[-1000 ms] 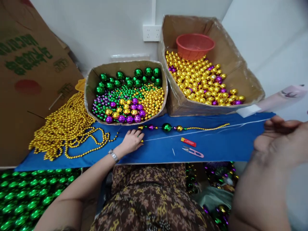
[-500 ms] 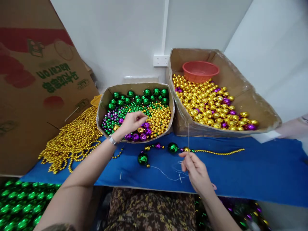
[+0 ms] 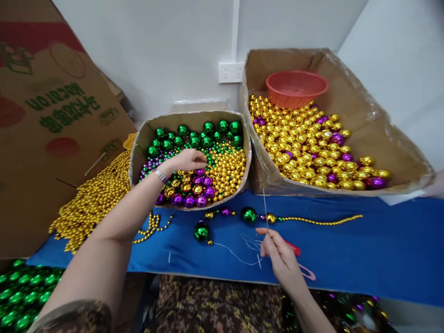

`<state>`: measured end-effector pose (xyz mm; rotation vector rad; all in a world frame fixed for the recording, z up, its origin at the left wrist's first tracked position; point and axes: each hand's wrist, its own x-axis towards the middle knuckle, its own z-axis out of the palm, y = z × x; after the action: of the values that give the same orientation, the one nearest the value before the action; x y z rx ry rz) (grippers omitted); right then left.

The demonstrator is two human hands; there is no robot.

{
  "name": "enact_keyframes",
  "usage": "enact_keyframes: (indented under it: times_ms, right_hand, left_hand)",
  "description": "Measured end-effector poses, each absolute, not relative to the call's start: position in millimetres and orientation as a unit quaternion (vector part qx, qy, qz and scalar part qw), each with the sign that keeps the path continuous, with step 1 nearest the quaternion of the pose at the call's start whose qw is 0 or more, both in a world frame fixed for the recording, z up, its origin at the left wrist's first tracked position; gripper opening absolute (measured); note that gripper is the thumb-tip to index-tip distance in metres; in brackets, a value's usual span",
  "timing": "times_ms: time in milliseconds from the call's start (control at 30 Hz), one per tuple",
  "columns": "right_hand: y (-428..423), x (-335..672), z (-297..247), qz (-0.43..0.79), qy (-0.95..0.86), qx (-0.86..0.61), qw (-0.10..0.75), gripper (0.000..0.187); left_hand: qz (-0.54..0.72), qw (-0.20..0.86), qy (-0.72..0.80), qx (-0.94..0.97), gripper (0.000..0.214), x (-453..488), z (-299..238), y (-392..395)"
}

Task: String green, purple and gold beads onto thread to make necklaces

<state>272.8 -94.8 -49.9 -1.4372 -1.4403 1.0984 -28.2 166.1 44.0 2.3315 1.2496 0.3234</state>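
Observation:
My left hand [image 3: 187,160] reaches into the smaller cardboard box [image 3: 138,145] of green, gold and purple beads, fingers curled down on the beads near its middle. My right hand [image 3: 279,253] hovers over the blue cloth [image 3: 364,245] and pinches a thin needle [image 3: 265,206] that points up, white thread [image 3: 236,252] trailing from it. A partly strung bead strand [image 3: 277,217] lies on the cloth in front of the box, with a large green bead [image 3: 201,231] at its loose end.
A bigger box [image 3: 388,152] of gold beads with an orange basket [image 3: 296,88] stands at the right. A heap of gold bead strings [image 3: 93,199] lies left, by a leaning carton [image 3: 41,138]. Pink snips [image 3: 308,273] and a red object [image 3: 294,249] lie near my right hand.
My left hand left the cloth and moved up into the mixed bead box. My right hand came in from the far right to the cloth's middle, holding the needle upright.

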Motion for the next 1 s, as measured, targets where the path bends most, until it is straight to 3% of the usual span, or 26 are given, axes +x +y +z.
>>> enact_keyframes:
  times_ms: [133,233,367,467,533,1000]
  right_hand:
    - [-89.7,262.8,-48.0,0.427,-0.592,-0.560,0.392,0.036]
    - [-87.0,254.2,-42.0,0.397,-0.626,-0.553,0.381,0.035]
    - [-85.8,245.5,-33.0,0.328,-0.672,-0.543,0.383,0.031]
    - [-85.3,241.2,-29.1,0.267,-0.709,-0.510,0.408,0.028]
    - [-85.2,239.8,-28.3,0.236,-0.727,-0.491,0.417,0.027]
    - [-91.3,243.8,-30.0,0.136,-0.772,-0.475,0.399,0.025]
  left_hand:
    - [0.065,0.189,0.451,0.870,0.020,-26.8,45.2,148.5]
    - [0.161,0.234,0.470,0.835,0.021,-19.9,45.7,129.8]
    - [0.406,0.489,0.434,0.638,0.029,-2.8,44.0,87.4]
    - [0.458,0.662,0.367,0.466,0.031,9.2,38.3,54.2]
    - [0.467,0.713,0.346,0.393,0.031,14.0,33.2,37.9]
    - [0.458,0.723,0.341,0.389,0.035,14.8,26.9,4.1]
